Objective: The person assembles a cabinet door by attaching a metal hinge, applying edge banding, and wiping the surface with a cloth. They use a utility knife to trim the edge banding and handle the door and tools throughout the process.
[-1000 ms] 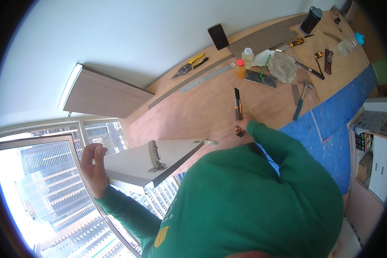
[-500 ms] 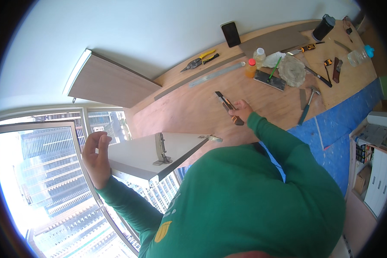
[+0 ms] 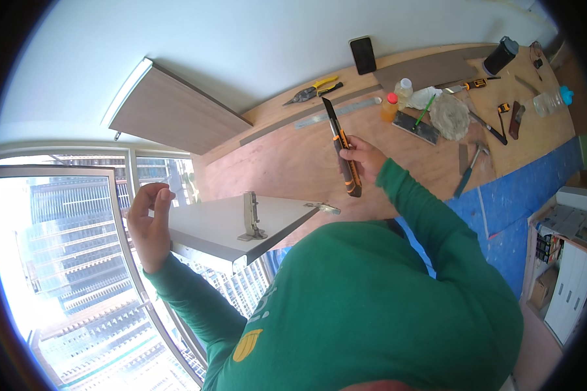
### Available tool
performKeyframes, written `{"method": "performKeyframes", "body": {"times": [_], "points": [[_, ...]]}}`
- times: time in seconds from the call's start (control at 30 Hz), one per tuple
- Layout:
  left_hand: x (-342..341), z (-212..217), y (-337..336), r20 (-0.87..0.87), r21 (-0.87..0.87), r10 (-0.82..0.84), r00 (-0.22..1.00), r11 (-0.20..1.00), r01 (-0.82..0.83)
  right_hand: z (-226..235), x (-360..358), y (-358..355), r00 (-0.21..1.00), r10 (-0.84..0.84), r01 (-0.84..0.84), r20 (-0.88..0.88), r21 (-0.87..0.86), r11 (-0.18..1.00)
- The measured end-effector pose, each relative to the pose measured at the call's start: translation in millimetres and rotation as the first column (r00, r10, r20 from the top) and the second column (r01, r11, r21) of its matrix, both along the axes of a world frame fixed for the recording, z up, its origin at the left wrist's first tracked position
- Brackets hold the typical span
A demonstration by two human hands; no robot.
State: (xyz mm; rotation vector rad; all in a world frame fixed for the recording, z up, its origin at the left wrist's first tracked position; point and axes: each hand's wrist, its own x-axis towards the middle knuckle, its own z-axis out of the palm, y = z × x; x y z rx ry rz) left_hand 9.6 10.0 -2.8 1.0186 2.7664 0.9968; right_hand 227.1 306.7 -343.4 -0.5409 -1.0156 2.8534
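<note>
My right hand (image 3: 364,156) grips a black and orange utility knife (image 3: 343,148), blade end pointing up and away over the plywood floor (image 3: 287,159). My left hand (image 3: 149,225) holds the left end of a white cabinet door panel (image 3: 231,225) that lies flat in front of my chest. Two metal hinges sit on the panel, one (image 3: 250,216) near its middle and one (image 3: 324,208) at its right corner. Green sleeves cover both arms.
A wood-faced panel (image 3: 176,114) leans by the white wall. On the plywood lie tin snips (image 3: 312,90), a steel ruler (image 3: 338,112), a phone (image 3: 362,55), small bottles (image 3: 395,104), a hammer (image 3: 468,171) and other tools. Blue sheeting (image 3: 522,189) lies right. A large window (image 3: 52,274) is at left.
My right hand lifted the utility knife off the floor and brought it up closer to me. My left hand shifted along the white panel's end.
</note>
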Motion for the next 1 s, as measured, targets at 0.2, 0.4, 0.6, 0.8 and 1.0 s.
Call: {"method": "performKeyframes", "body": {"times": [0.2, 0.4, 0.6, 0.8, 1.0], "points": [[2, 0, -6, -0.007, -0.010, 0.008, 1.000, 1.000, -0.008, 86, -5, -7, 0.990, -0.069, 0.052, -0.125, -0.130, 0.990], [3, 1, -5, -0.008, -0.010, 0.009, 1.000, 1.000, -0.009, 105, -11, 17, 0.981, -0.061, 0.014, -0.183, -0.252, 0.968], [3, 0, -7, -0.013, -0.010, 0.009, 1.000, 1.000, -0.009, 152, -9, 10, 0.968, -0.251, 0.244, 0.012, -0.274, 0.930], [1, 0, -3, -0.011, -0.001, -0.001, 1.000, 1.000, 0.001, 158, -3, 7, 0.966, -0.192, 0.135, -0.174, -0.295, 0.946], [1, 2, -1, -0.009, -0.008, 0.002, 1.000, 1.000, -0.002, 164, -6, 8, 0.952, -0.151, 0.097, -0.266, -0.208, 0.973]]}}
